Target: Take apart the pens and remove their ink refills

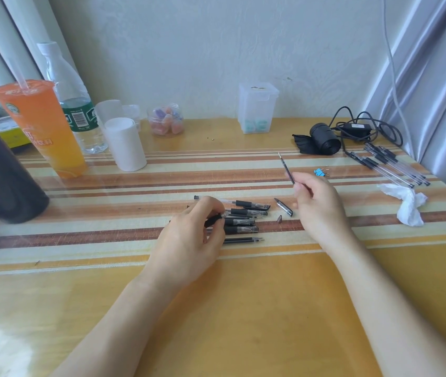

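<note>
- The nearest bit of the table [243, 308] is plain yellow top. Both forearms lie over it, with loads of free room on either side.
- The left hand [192, 235] is curled, thumb and fingertips pinching a pen [214, 220] by its black grip end. It might be just the barrel, but it's too blurry to be sure.
- That pen is at the left end of the pile of pens [246, 213], which lie side by side on the striped part, tips pointing right.
- One loose refill [243, 240] lies along the near edge of the pile.
- Just right of the pile, between the hands, are a pen cap [284, 207] and a tiny tip cone [279, 219], not touching each other.
- The right hand [317, 202] pinches an ink refill [286, 168] at its lower end, nib pointing up and away.
- A blue binder clip [320, 172] sits just behind that hand, and a crumpled tissue [409, 202] is near the right edge.
- A bunch of pens [396, 167] lies right at the far right edge, beside a black roll [324, 138] and a cable [358, 127].
- Between the pile and the back row there's a wide open band of stripes.
- Along the wall are a clear box [257, 107], a jar [166, 119], a paper roll [125, 144], an orange drink [39, 126] and a water bottle [72, 99].
</note>
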